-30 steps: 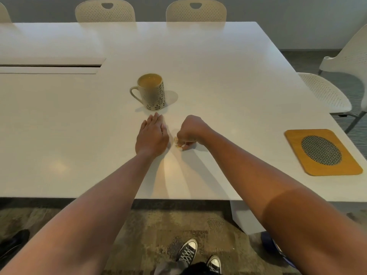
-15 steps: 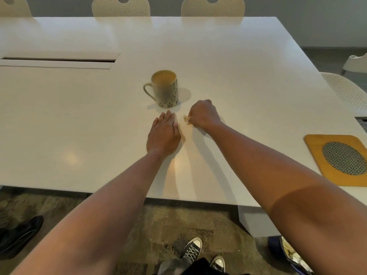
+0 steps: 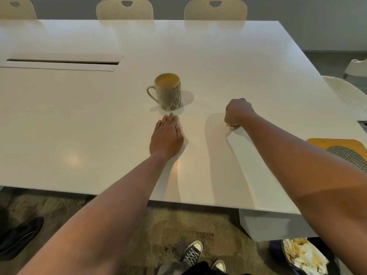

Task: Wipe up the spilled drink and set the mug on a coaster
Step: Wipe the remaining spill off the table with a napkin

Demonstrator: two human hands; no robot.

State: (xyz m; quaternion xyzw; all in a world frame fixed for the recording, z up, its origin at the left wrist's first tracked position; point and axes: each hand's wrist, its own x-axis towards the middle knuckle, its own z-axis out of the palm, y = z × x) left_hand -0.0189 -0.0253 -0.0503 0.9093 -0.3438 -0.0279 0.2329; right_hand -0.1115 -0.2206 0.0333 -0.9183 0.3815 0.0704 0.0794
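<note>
A cream mug [image 3: 169, 92] with a dark leaf pattern stands upright on the white table [image 3: 79, 120], full of a light brown drink, its handle to the left. My left hand [image 3: 166, 135] lies flat on the table just in front of the mug, fingers together, holding nothing. My right hand [image 3: 237, 113] is a fist pressed on the table to the right of the mug, closed on a small wad of pale tissue [image 3: 231, 126] that peeks out below the fingers. An orange coaster [image 3: 325, 144] with a dark mesh centre lies at the right edge, partly behind my right forearm.
Perforated cream chairs [image 3: 124, 8] line the far side and another chair [image 3: 349, 94] stands at the right. A long cable slot [image 3: 61, 61] is open in the table at the left. Below the table's right corner sits a bin [image 3: 301, 257] with crumpled tissues.
My right hand has slid with the tissue from beside my left hand to the right, away from the mug. My left hand has stayed flat in front of the mug.
</note>
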